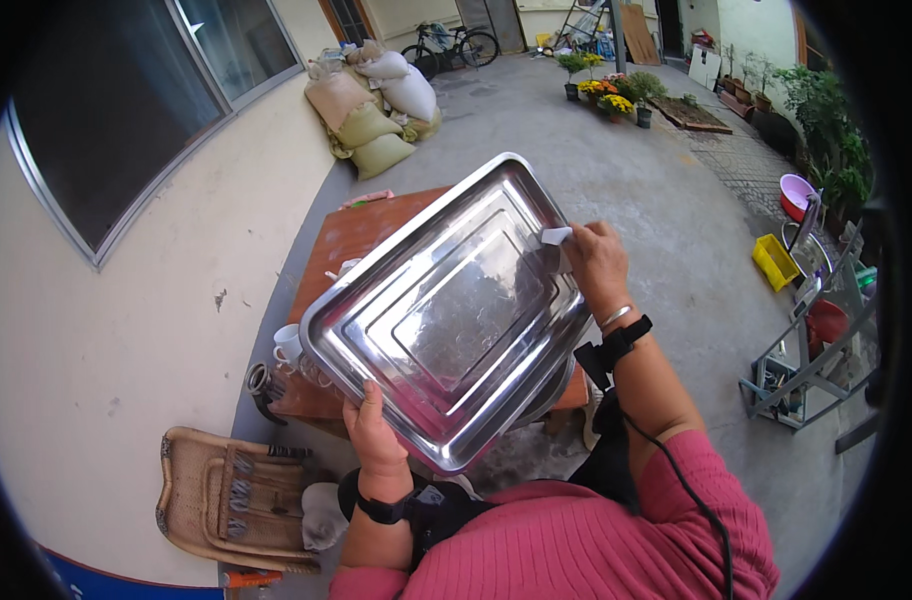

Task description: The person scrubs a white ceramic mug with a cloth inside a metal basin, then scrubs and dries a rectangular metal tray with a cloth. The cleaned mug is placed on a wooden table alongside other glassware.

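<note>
My left hand [376, 431] grips the near left rim of a shiny rectangular stainless steel tray [456, 330], thumb on top. The tray is held tilted above a reddish-brown wooden table [351, 232]. At the tray's far right side, my right hand [600, 262] pinches a small white piece [556, 236], perhaps paper or cloth, against the inside of the rim. Its material cannot be told. Beneath the tray, part of a round metal pan [546, 394] shows at the table's near right. A white mug [286, 343] stands by the table's left edge, partly hidden by the tray.
A wicker chair [235, 502] stands at lower left by the wall. Stuffed sacks [381, 112] are piled beyond the table. To the right are a grey metal rack [808, 375], a yellow plastic basket [775, 262] and basins [797, 195]. Potted flowers [613, 97] stand farther back.
</note>
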`<state>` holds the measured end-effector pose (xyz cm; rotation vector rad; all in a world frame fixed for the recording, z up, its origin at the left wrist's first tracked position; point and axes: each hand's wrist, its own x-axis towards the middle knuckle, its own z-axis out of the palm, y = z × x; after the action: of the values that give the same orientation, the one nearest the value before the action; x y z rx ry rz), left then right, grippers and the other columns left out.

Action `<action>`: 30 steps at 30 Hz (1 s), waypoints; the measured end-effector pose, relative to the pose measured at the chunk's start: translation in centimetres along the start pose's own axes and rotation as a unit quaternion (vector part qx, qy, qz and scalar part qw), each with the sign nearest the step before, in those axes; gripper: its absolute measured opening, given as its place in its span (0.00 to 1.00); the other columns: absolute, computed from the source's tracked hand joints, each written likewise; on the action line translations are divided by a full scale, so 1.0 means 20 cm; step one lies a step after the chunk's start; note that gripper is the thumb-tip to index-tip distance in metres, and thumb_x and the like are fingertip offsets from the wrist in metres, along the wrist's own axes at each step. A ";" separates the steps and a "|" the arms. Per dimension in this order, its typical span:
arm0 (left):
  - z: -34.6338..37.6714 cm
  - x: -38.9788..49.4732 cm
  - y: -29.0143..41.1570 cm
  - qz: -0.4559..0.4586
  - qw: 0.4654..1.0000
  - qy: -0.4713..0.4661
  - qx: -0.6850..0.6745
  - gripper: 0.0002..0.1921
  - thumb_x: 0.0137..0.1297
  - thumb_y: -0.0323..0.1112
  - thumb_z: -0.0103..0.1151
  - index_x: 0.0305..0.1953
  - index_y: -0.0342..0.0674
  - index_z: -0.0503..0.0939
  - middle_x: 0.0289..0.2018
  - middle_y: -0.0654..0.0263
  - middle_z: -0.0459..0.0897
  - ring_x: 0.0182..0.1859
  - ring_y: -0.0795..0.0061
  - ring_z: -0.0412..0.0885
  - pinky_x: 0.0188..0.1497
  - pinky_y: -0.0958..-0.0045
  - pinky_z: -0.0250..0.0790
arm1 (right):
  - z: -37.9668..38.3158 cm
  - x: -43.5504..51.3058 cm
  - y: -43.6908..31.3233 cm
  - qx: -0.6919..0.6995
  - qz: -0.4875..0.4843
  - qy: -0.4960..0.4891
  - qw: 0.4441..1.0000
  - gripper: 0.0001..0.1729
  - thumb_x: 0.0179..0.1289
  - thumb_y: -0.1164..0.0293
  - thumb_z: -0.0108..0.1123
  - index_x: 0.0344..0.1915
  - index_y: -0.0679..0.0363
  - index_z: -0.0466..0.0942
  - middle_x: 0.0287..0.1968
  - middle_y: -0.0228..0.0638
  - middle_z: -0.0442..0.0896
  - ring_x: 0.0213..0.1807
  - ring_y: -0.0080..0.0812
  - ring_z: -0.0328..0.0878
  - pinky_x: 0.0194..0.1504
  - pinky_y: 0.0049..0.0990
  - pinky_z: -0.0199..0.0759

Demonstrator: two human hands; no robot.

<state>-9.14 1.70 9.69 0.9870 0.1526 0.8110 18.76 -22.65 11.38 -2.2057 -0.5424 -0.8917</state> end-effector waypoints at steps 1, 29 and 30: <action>0.00 0.01 0.01 0.002 1.000 0.000 -0.012 0.19 0.76 0.36 0.58 0.63 0.33 0.74 0.55 0.62 0.81 0.54 0.70 0.80 0.59 0.65 0.72 | -0.03 0.03 -0.01 -0.023 -0.021 0.013 0.999 0.18 0.63 0.68 0.67 0.53 0.56 0.84 0.43 0.44 0.84 0.45 0.50 0.83 0.46 0.42 0.77; 0.02 0.09 0.03 0.109 0.994 -0.010 -0.015 0.21 0.77 0.37 0.57 0.65 0.36 0.72 0.59 0.60 0.80 0.59 0.64 0.80 0.61 0.59 0.74 | 0.15 -0.19 -0.36 0.011 -0.133 -0.164 0.977 0.07 0.64 0.66 0.62 0.38 0.57 0.79 0.35 0.40 0.85 0.38 0.45 0.85 0.40 0.43 0.78; 0.03 0.10 0.02 0.117 0.993 -0.007 -0.007 0.21 0.77 0.37 0.57 0.65 0.36 0.72 0.59 0.60 0.79 0.59 0.64 0.79 0.62 0.59 0.74 | 0.15 -0.25 -0.42 0.006 -0.138 -0.188 0.972 0.08 0.64 0.67 0.62 0.39 0.57 0.78 0.34 0.39 0.85 0.38 0.44 0.85 0.40 0.42 0.78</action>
<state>-7.76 2.79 10.84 1.0087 0.0183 1.0162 11.80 -15.41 9.88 -2.3355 -1.0518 -0.5988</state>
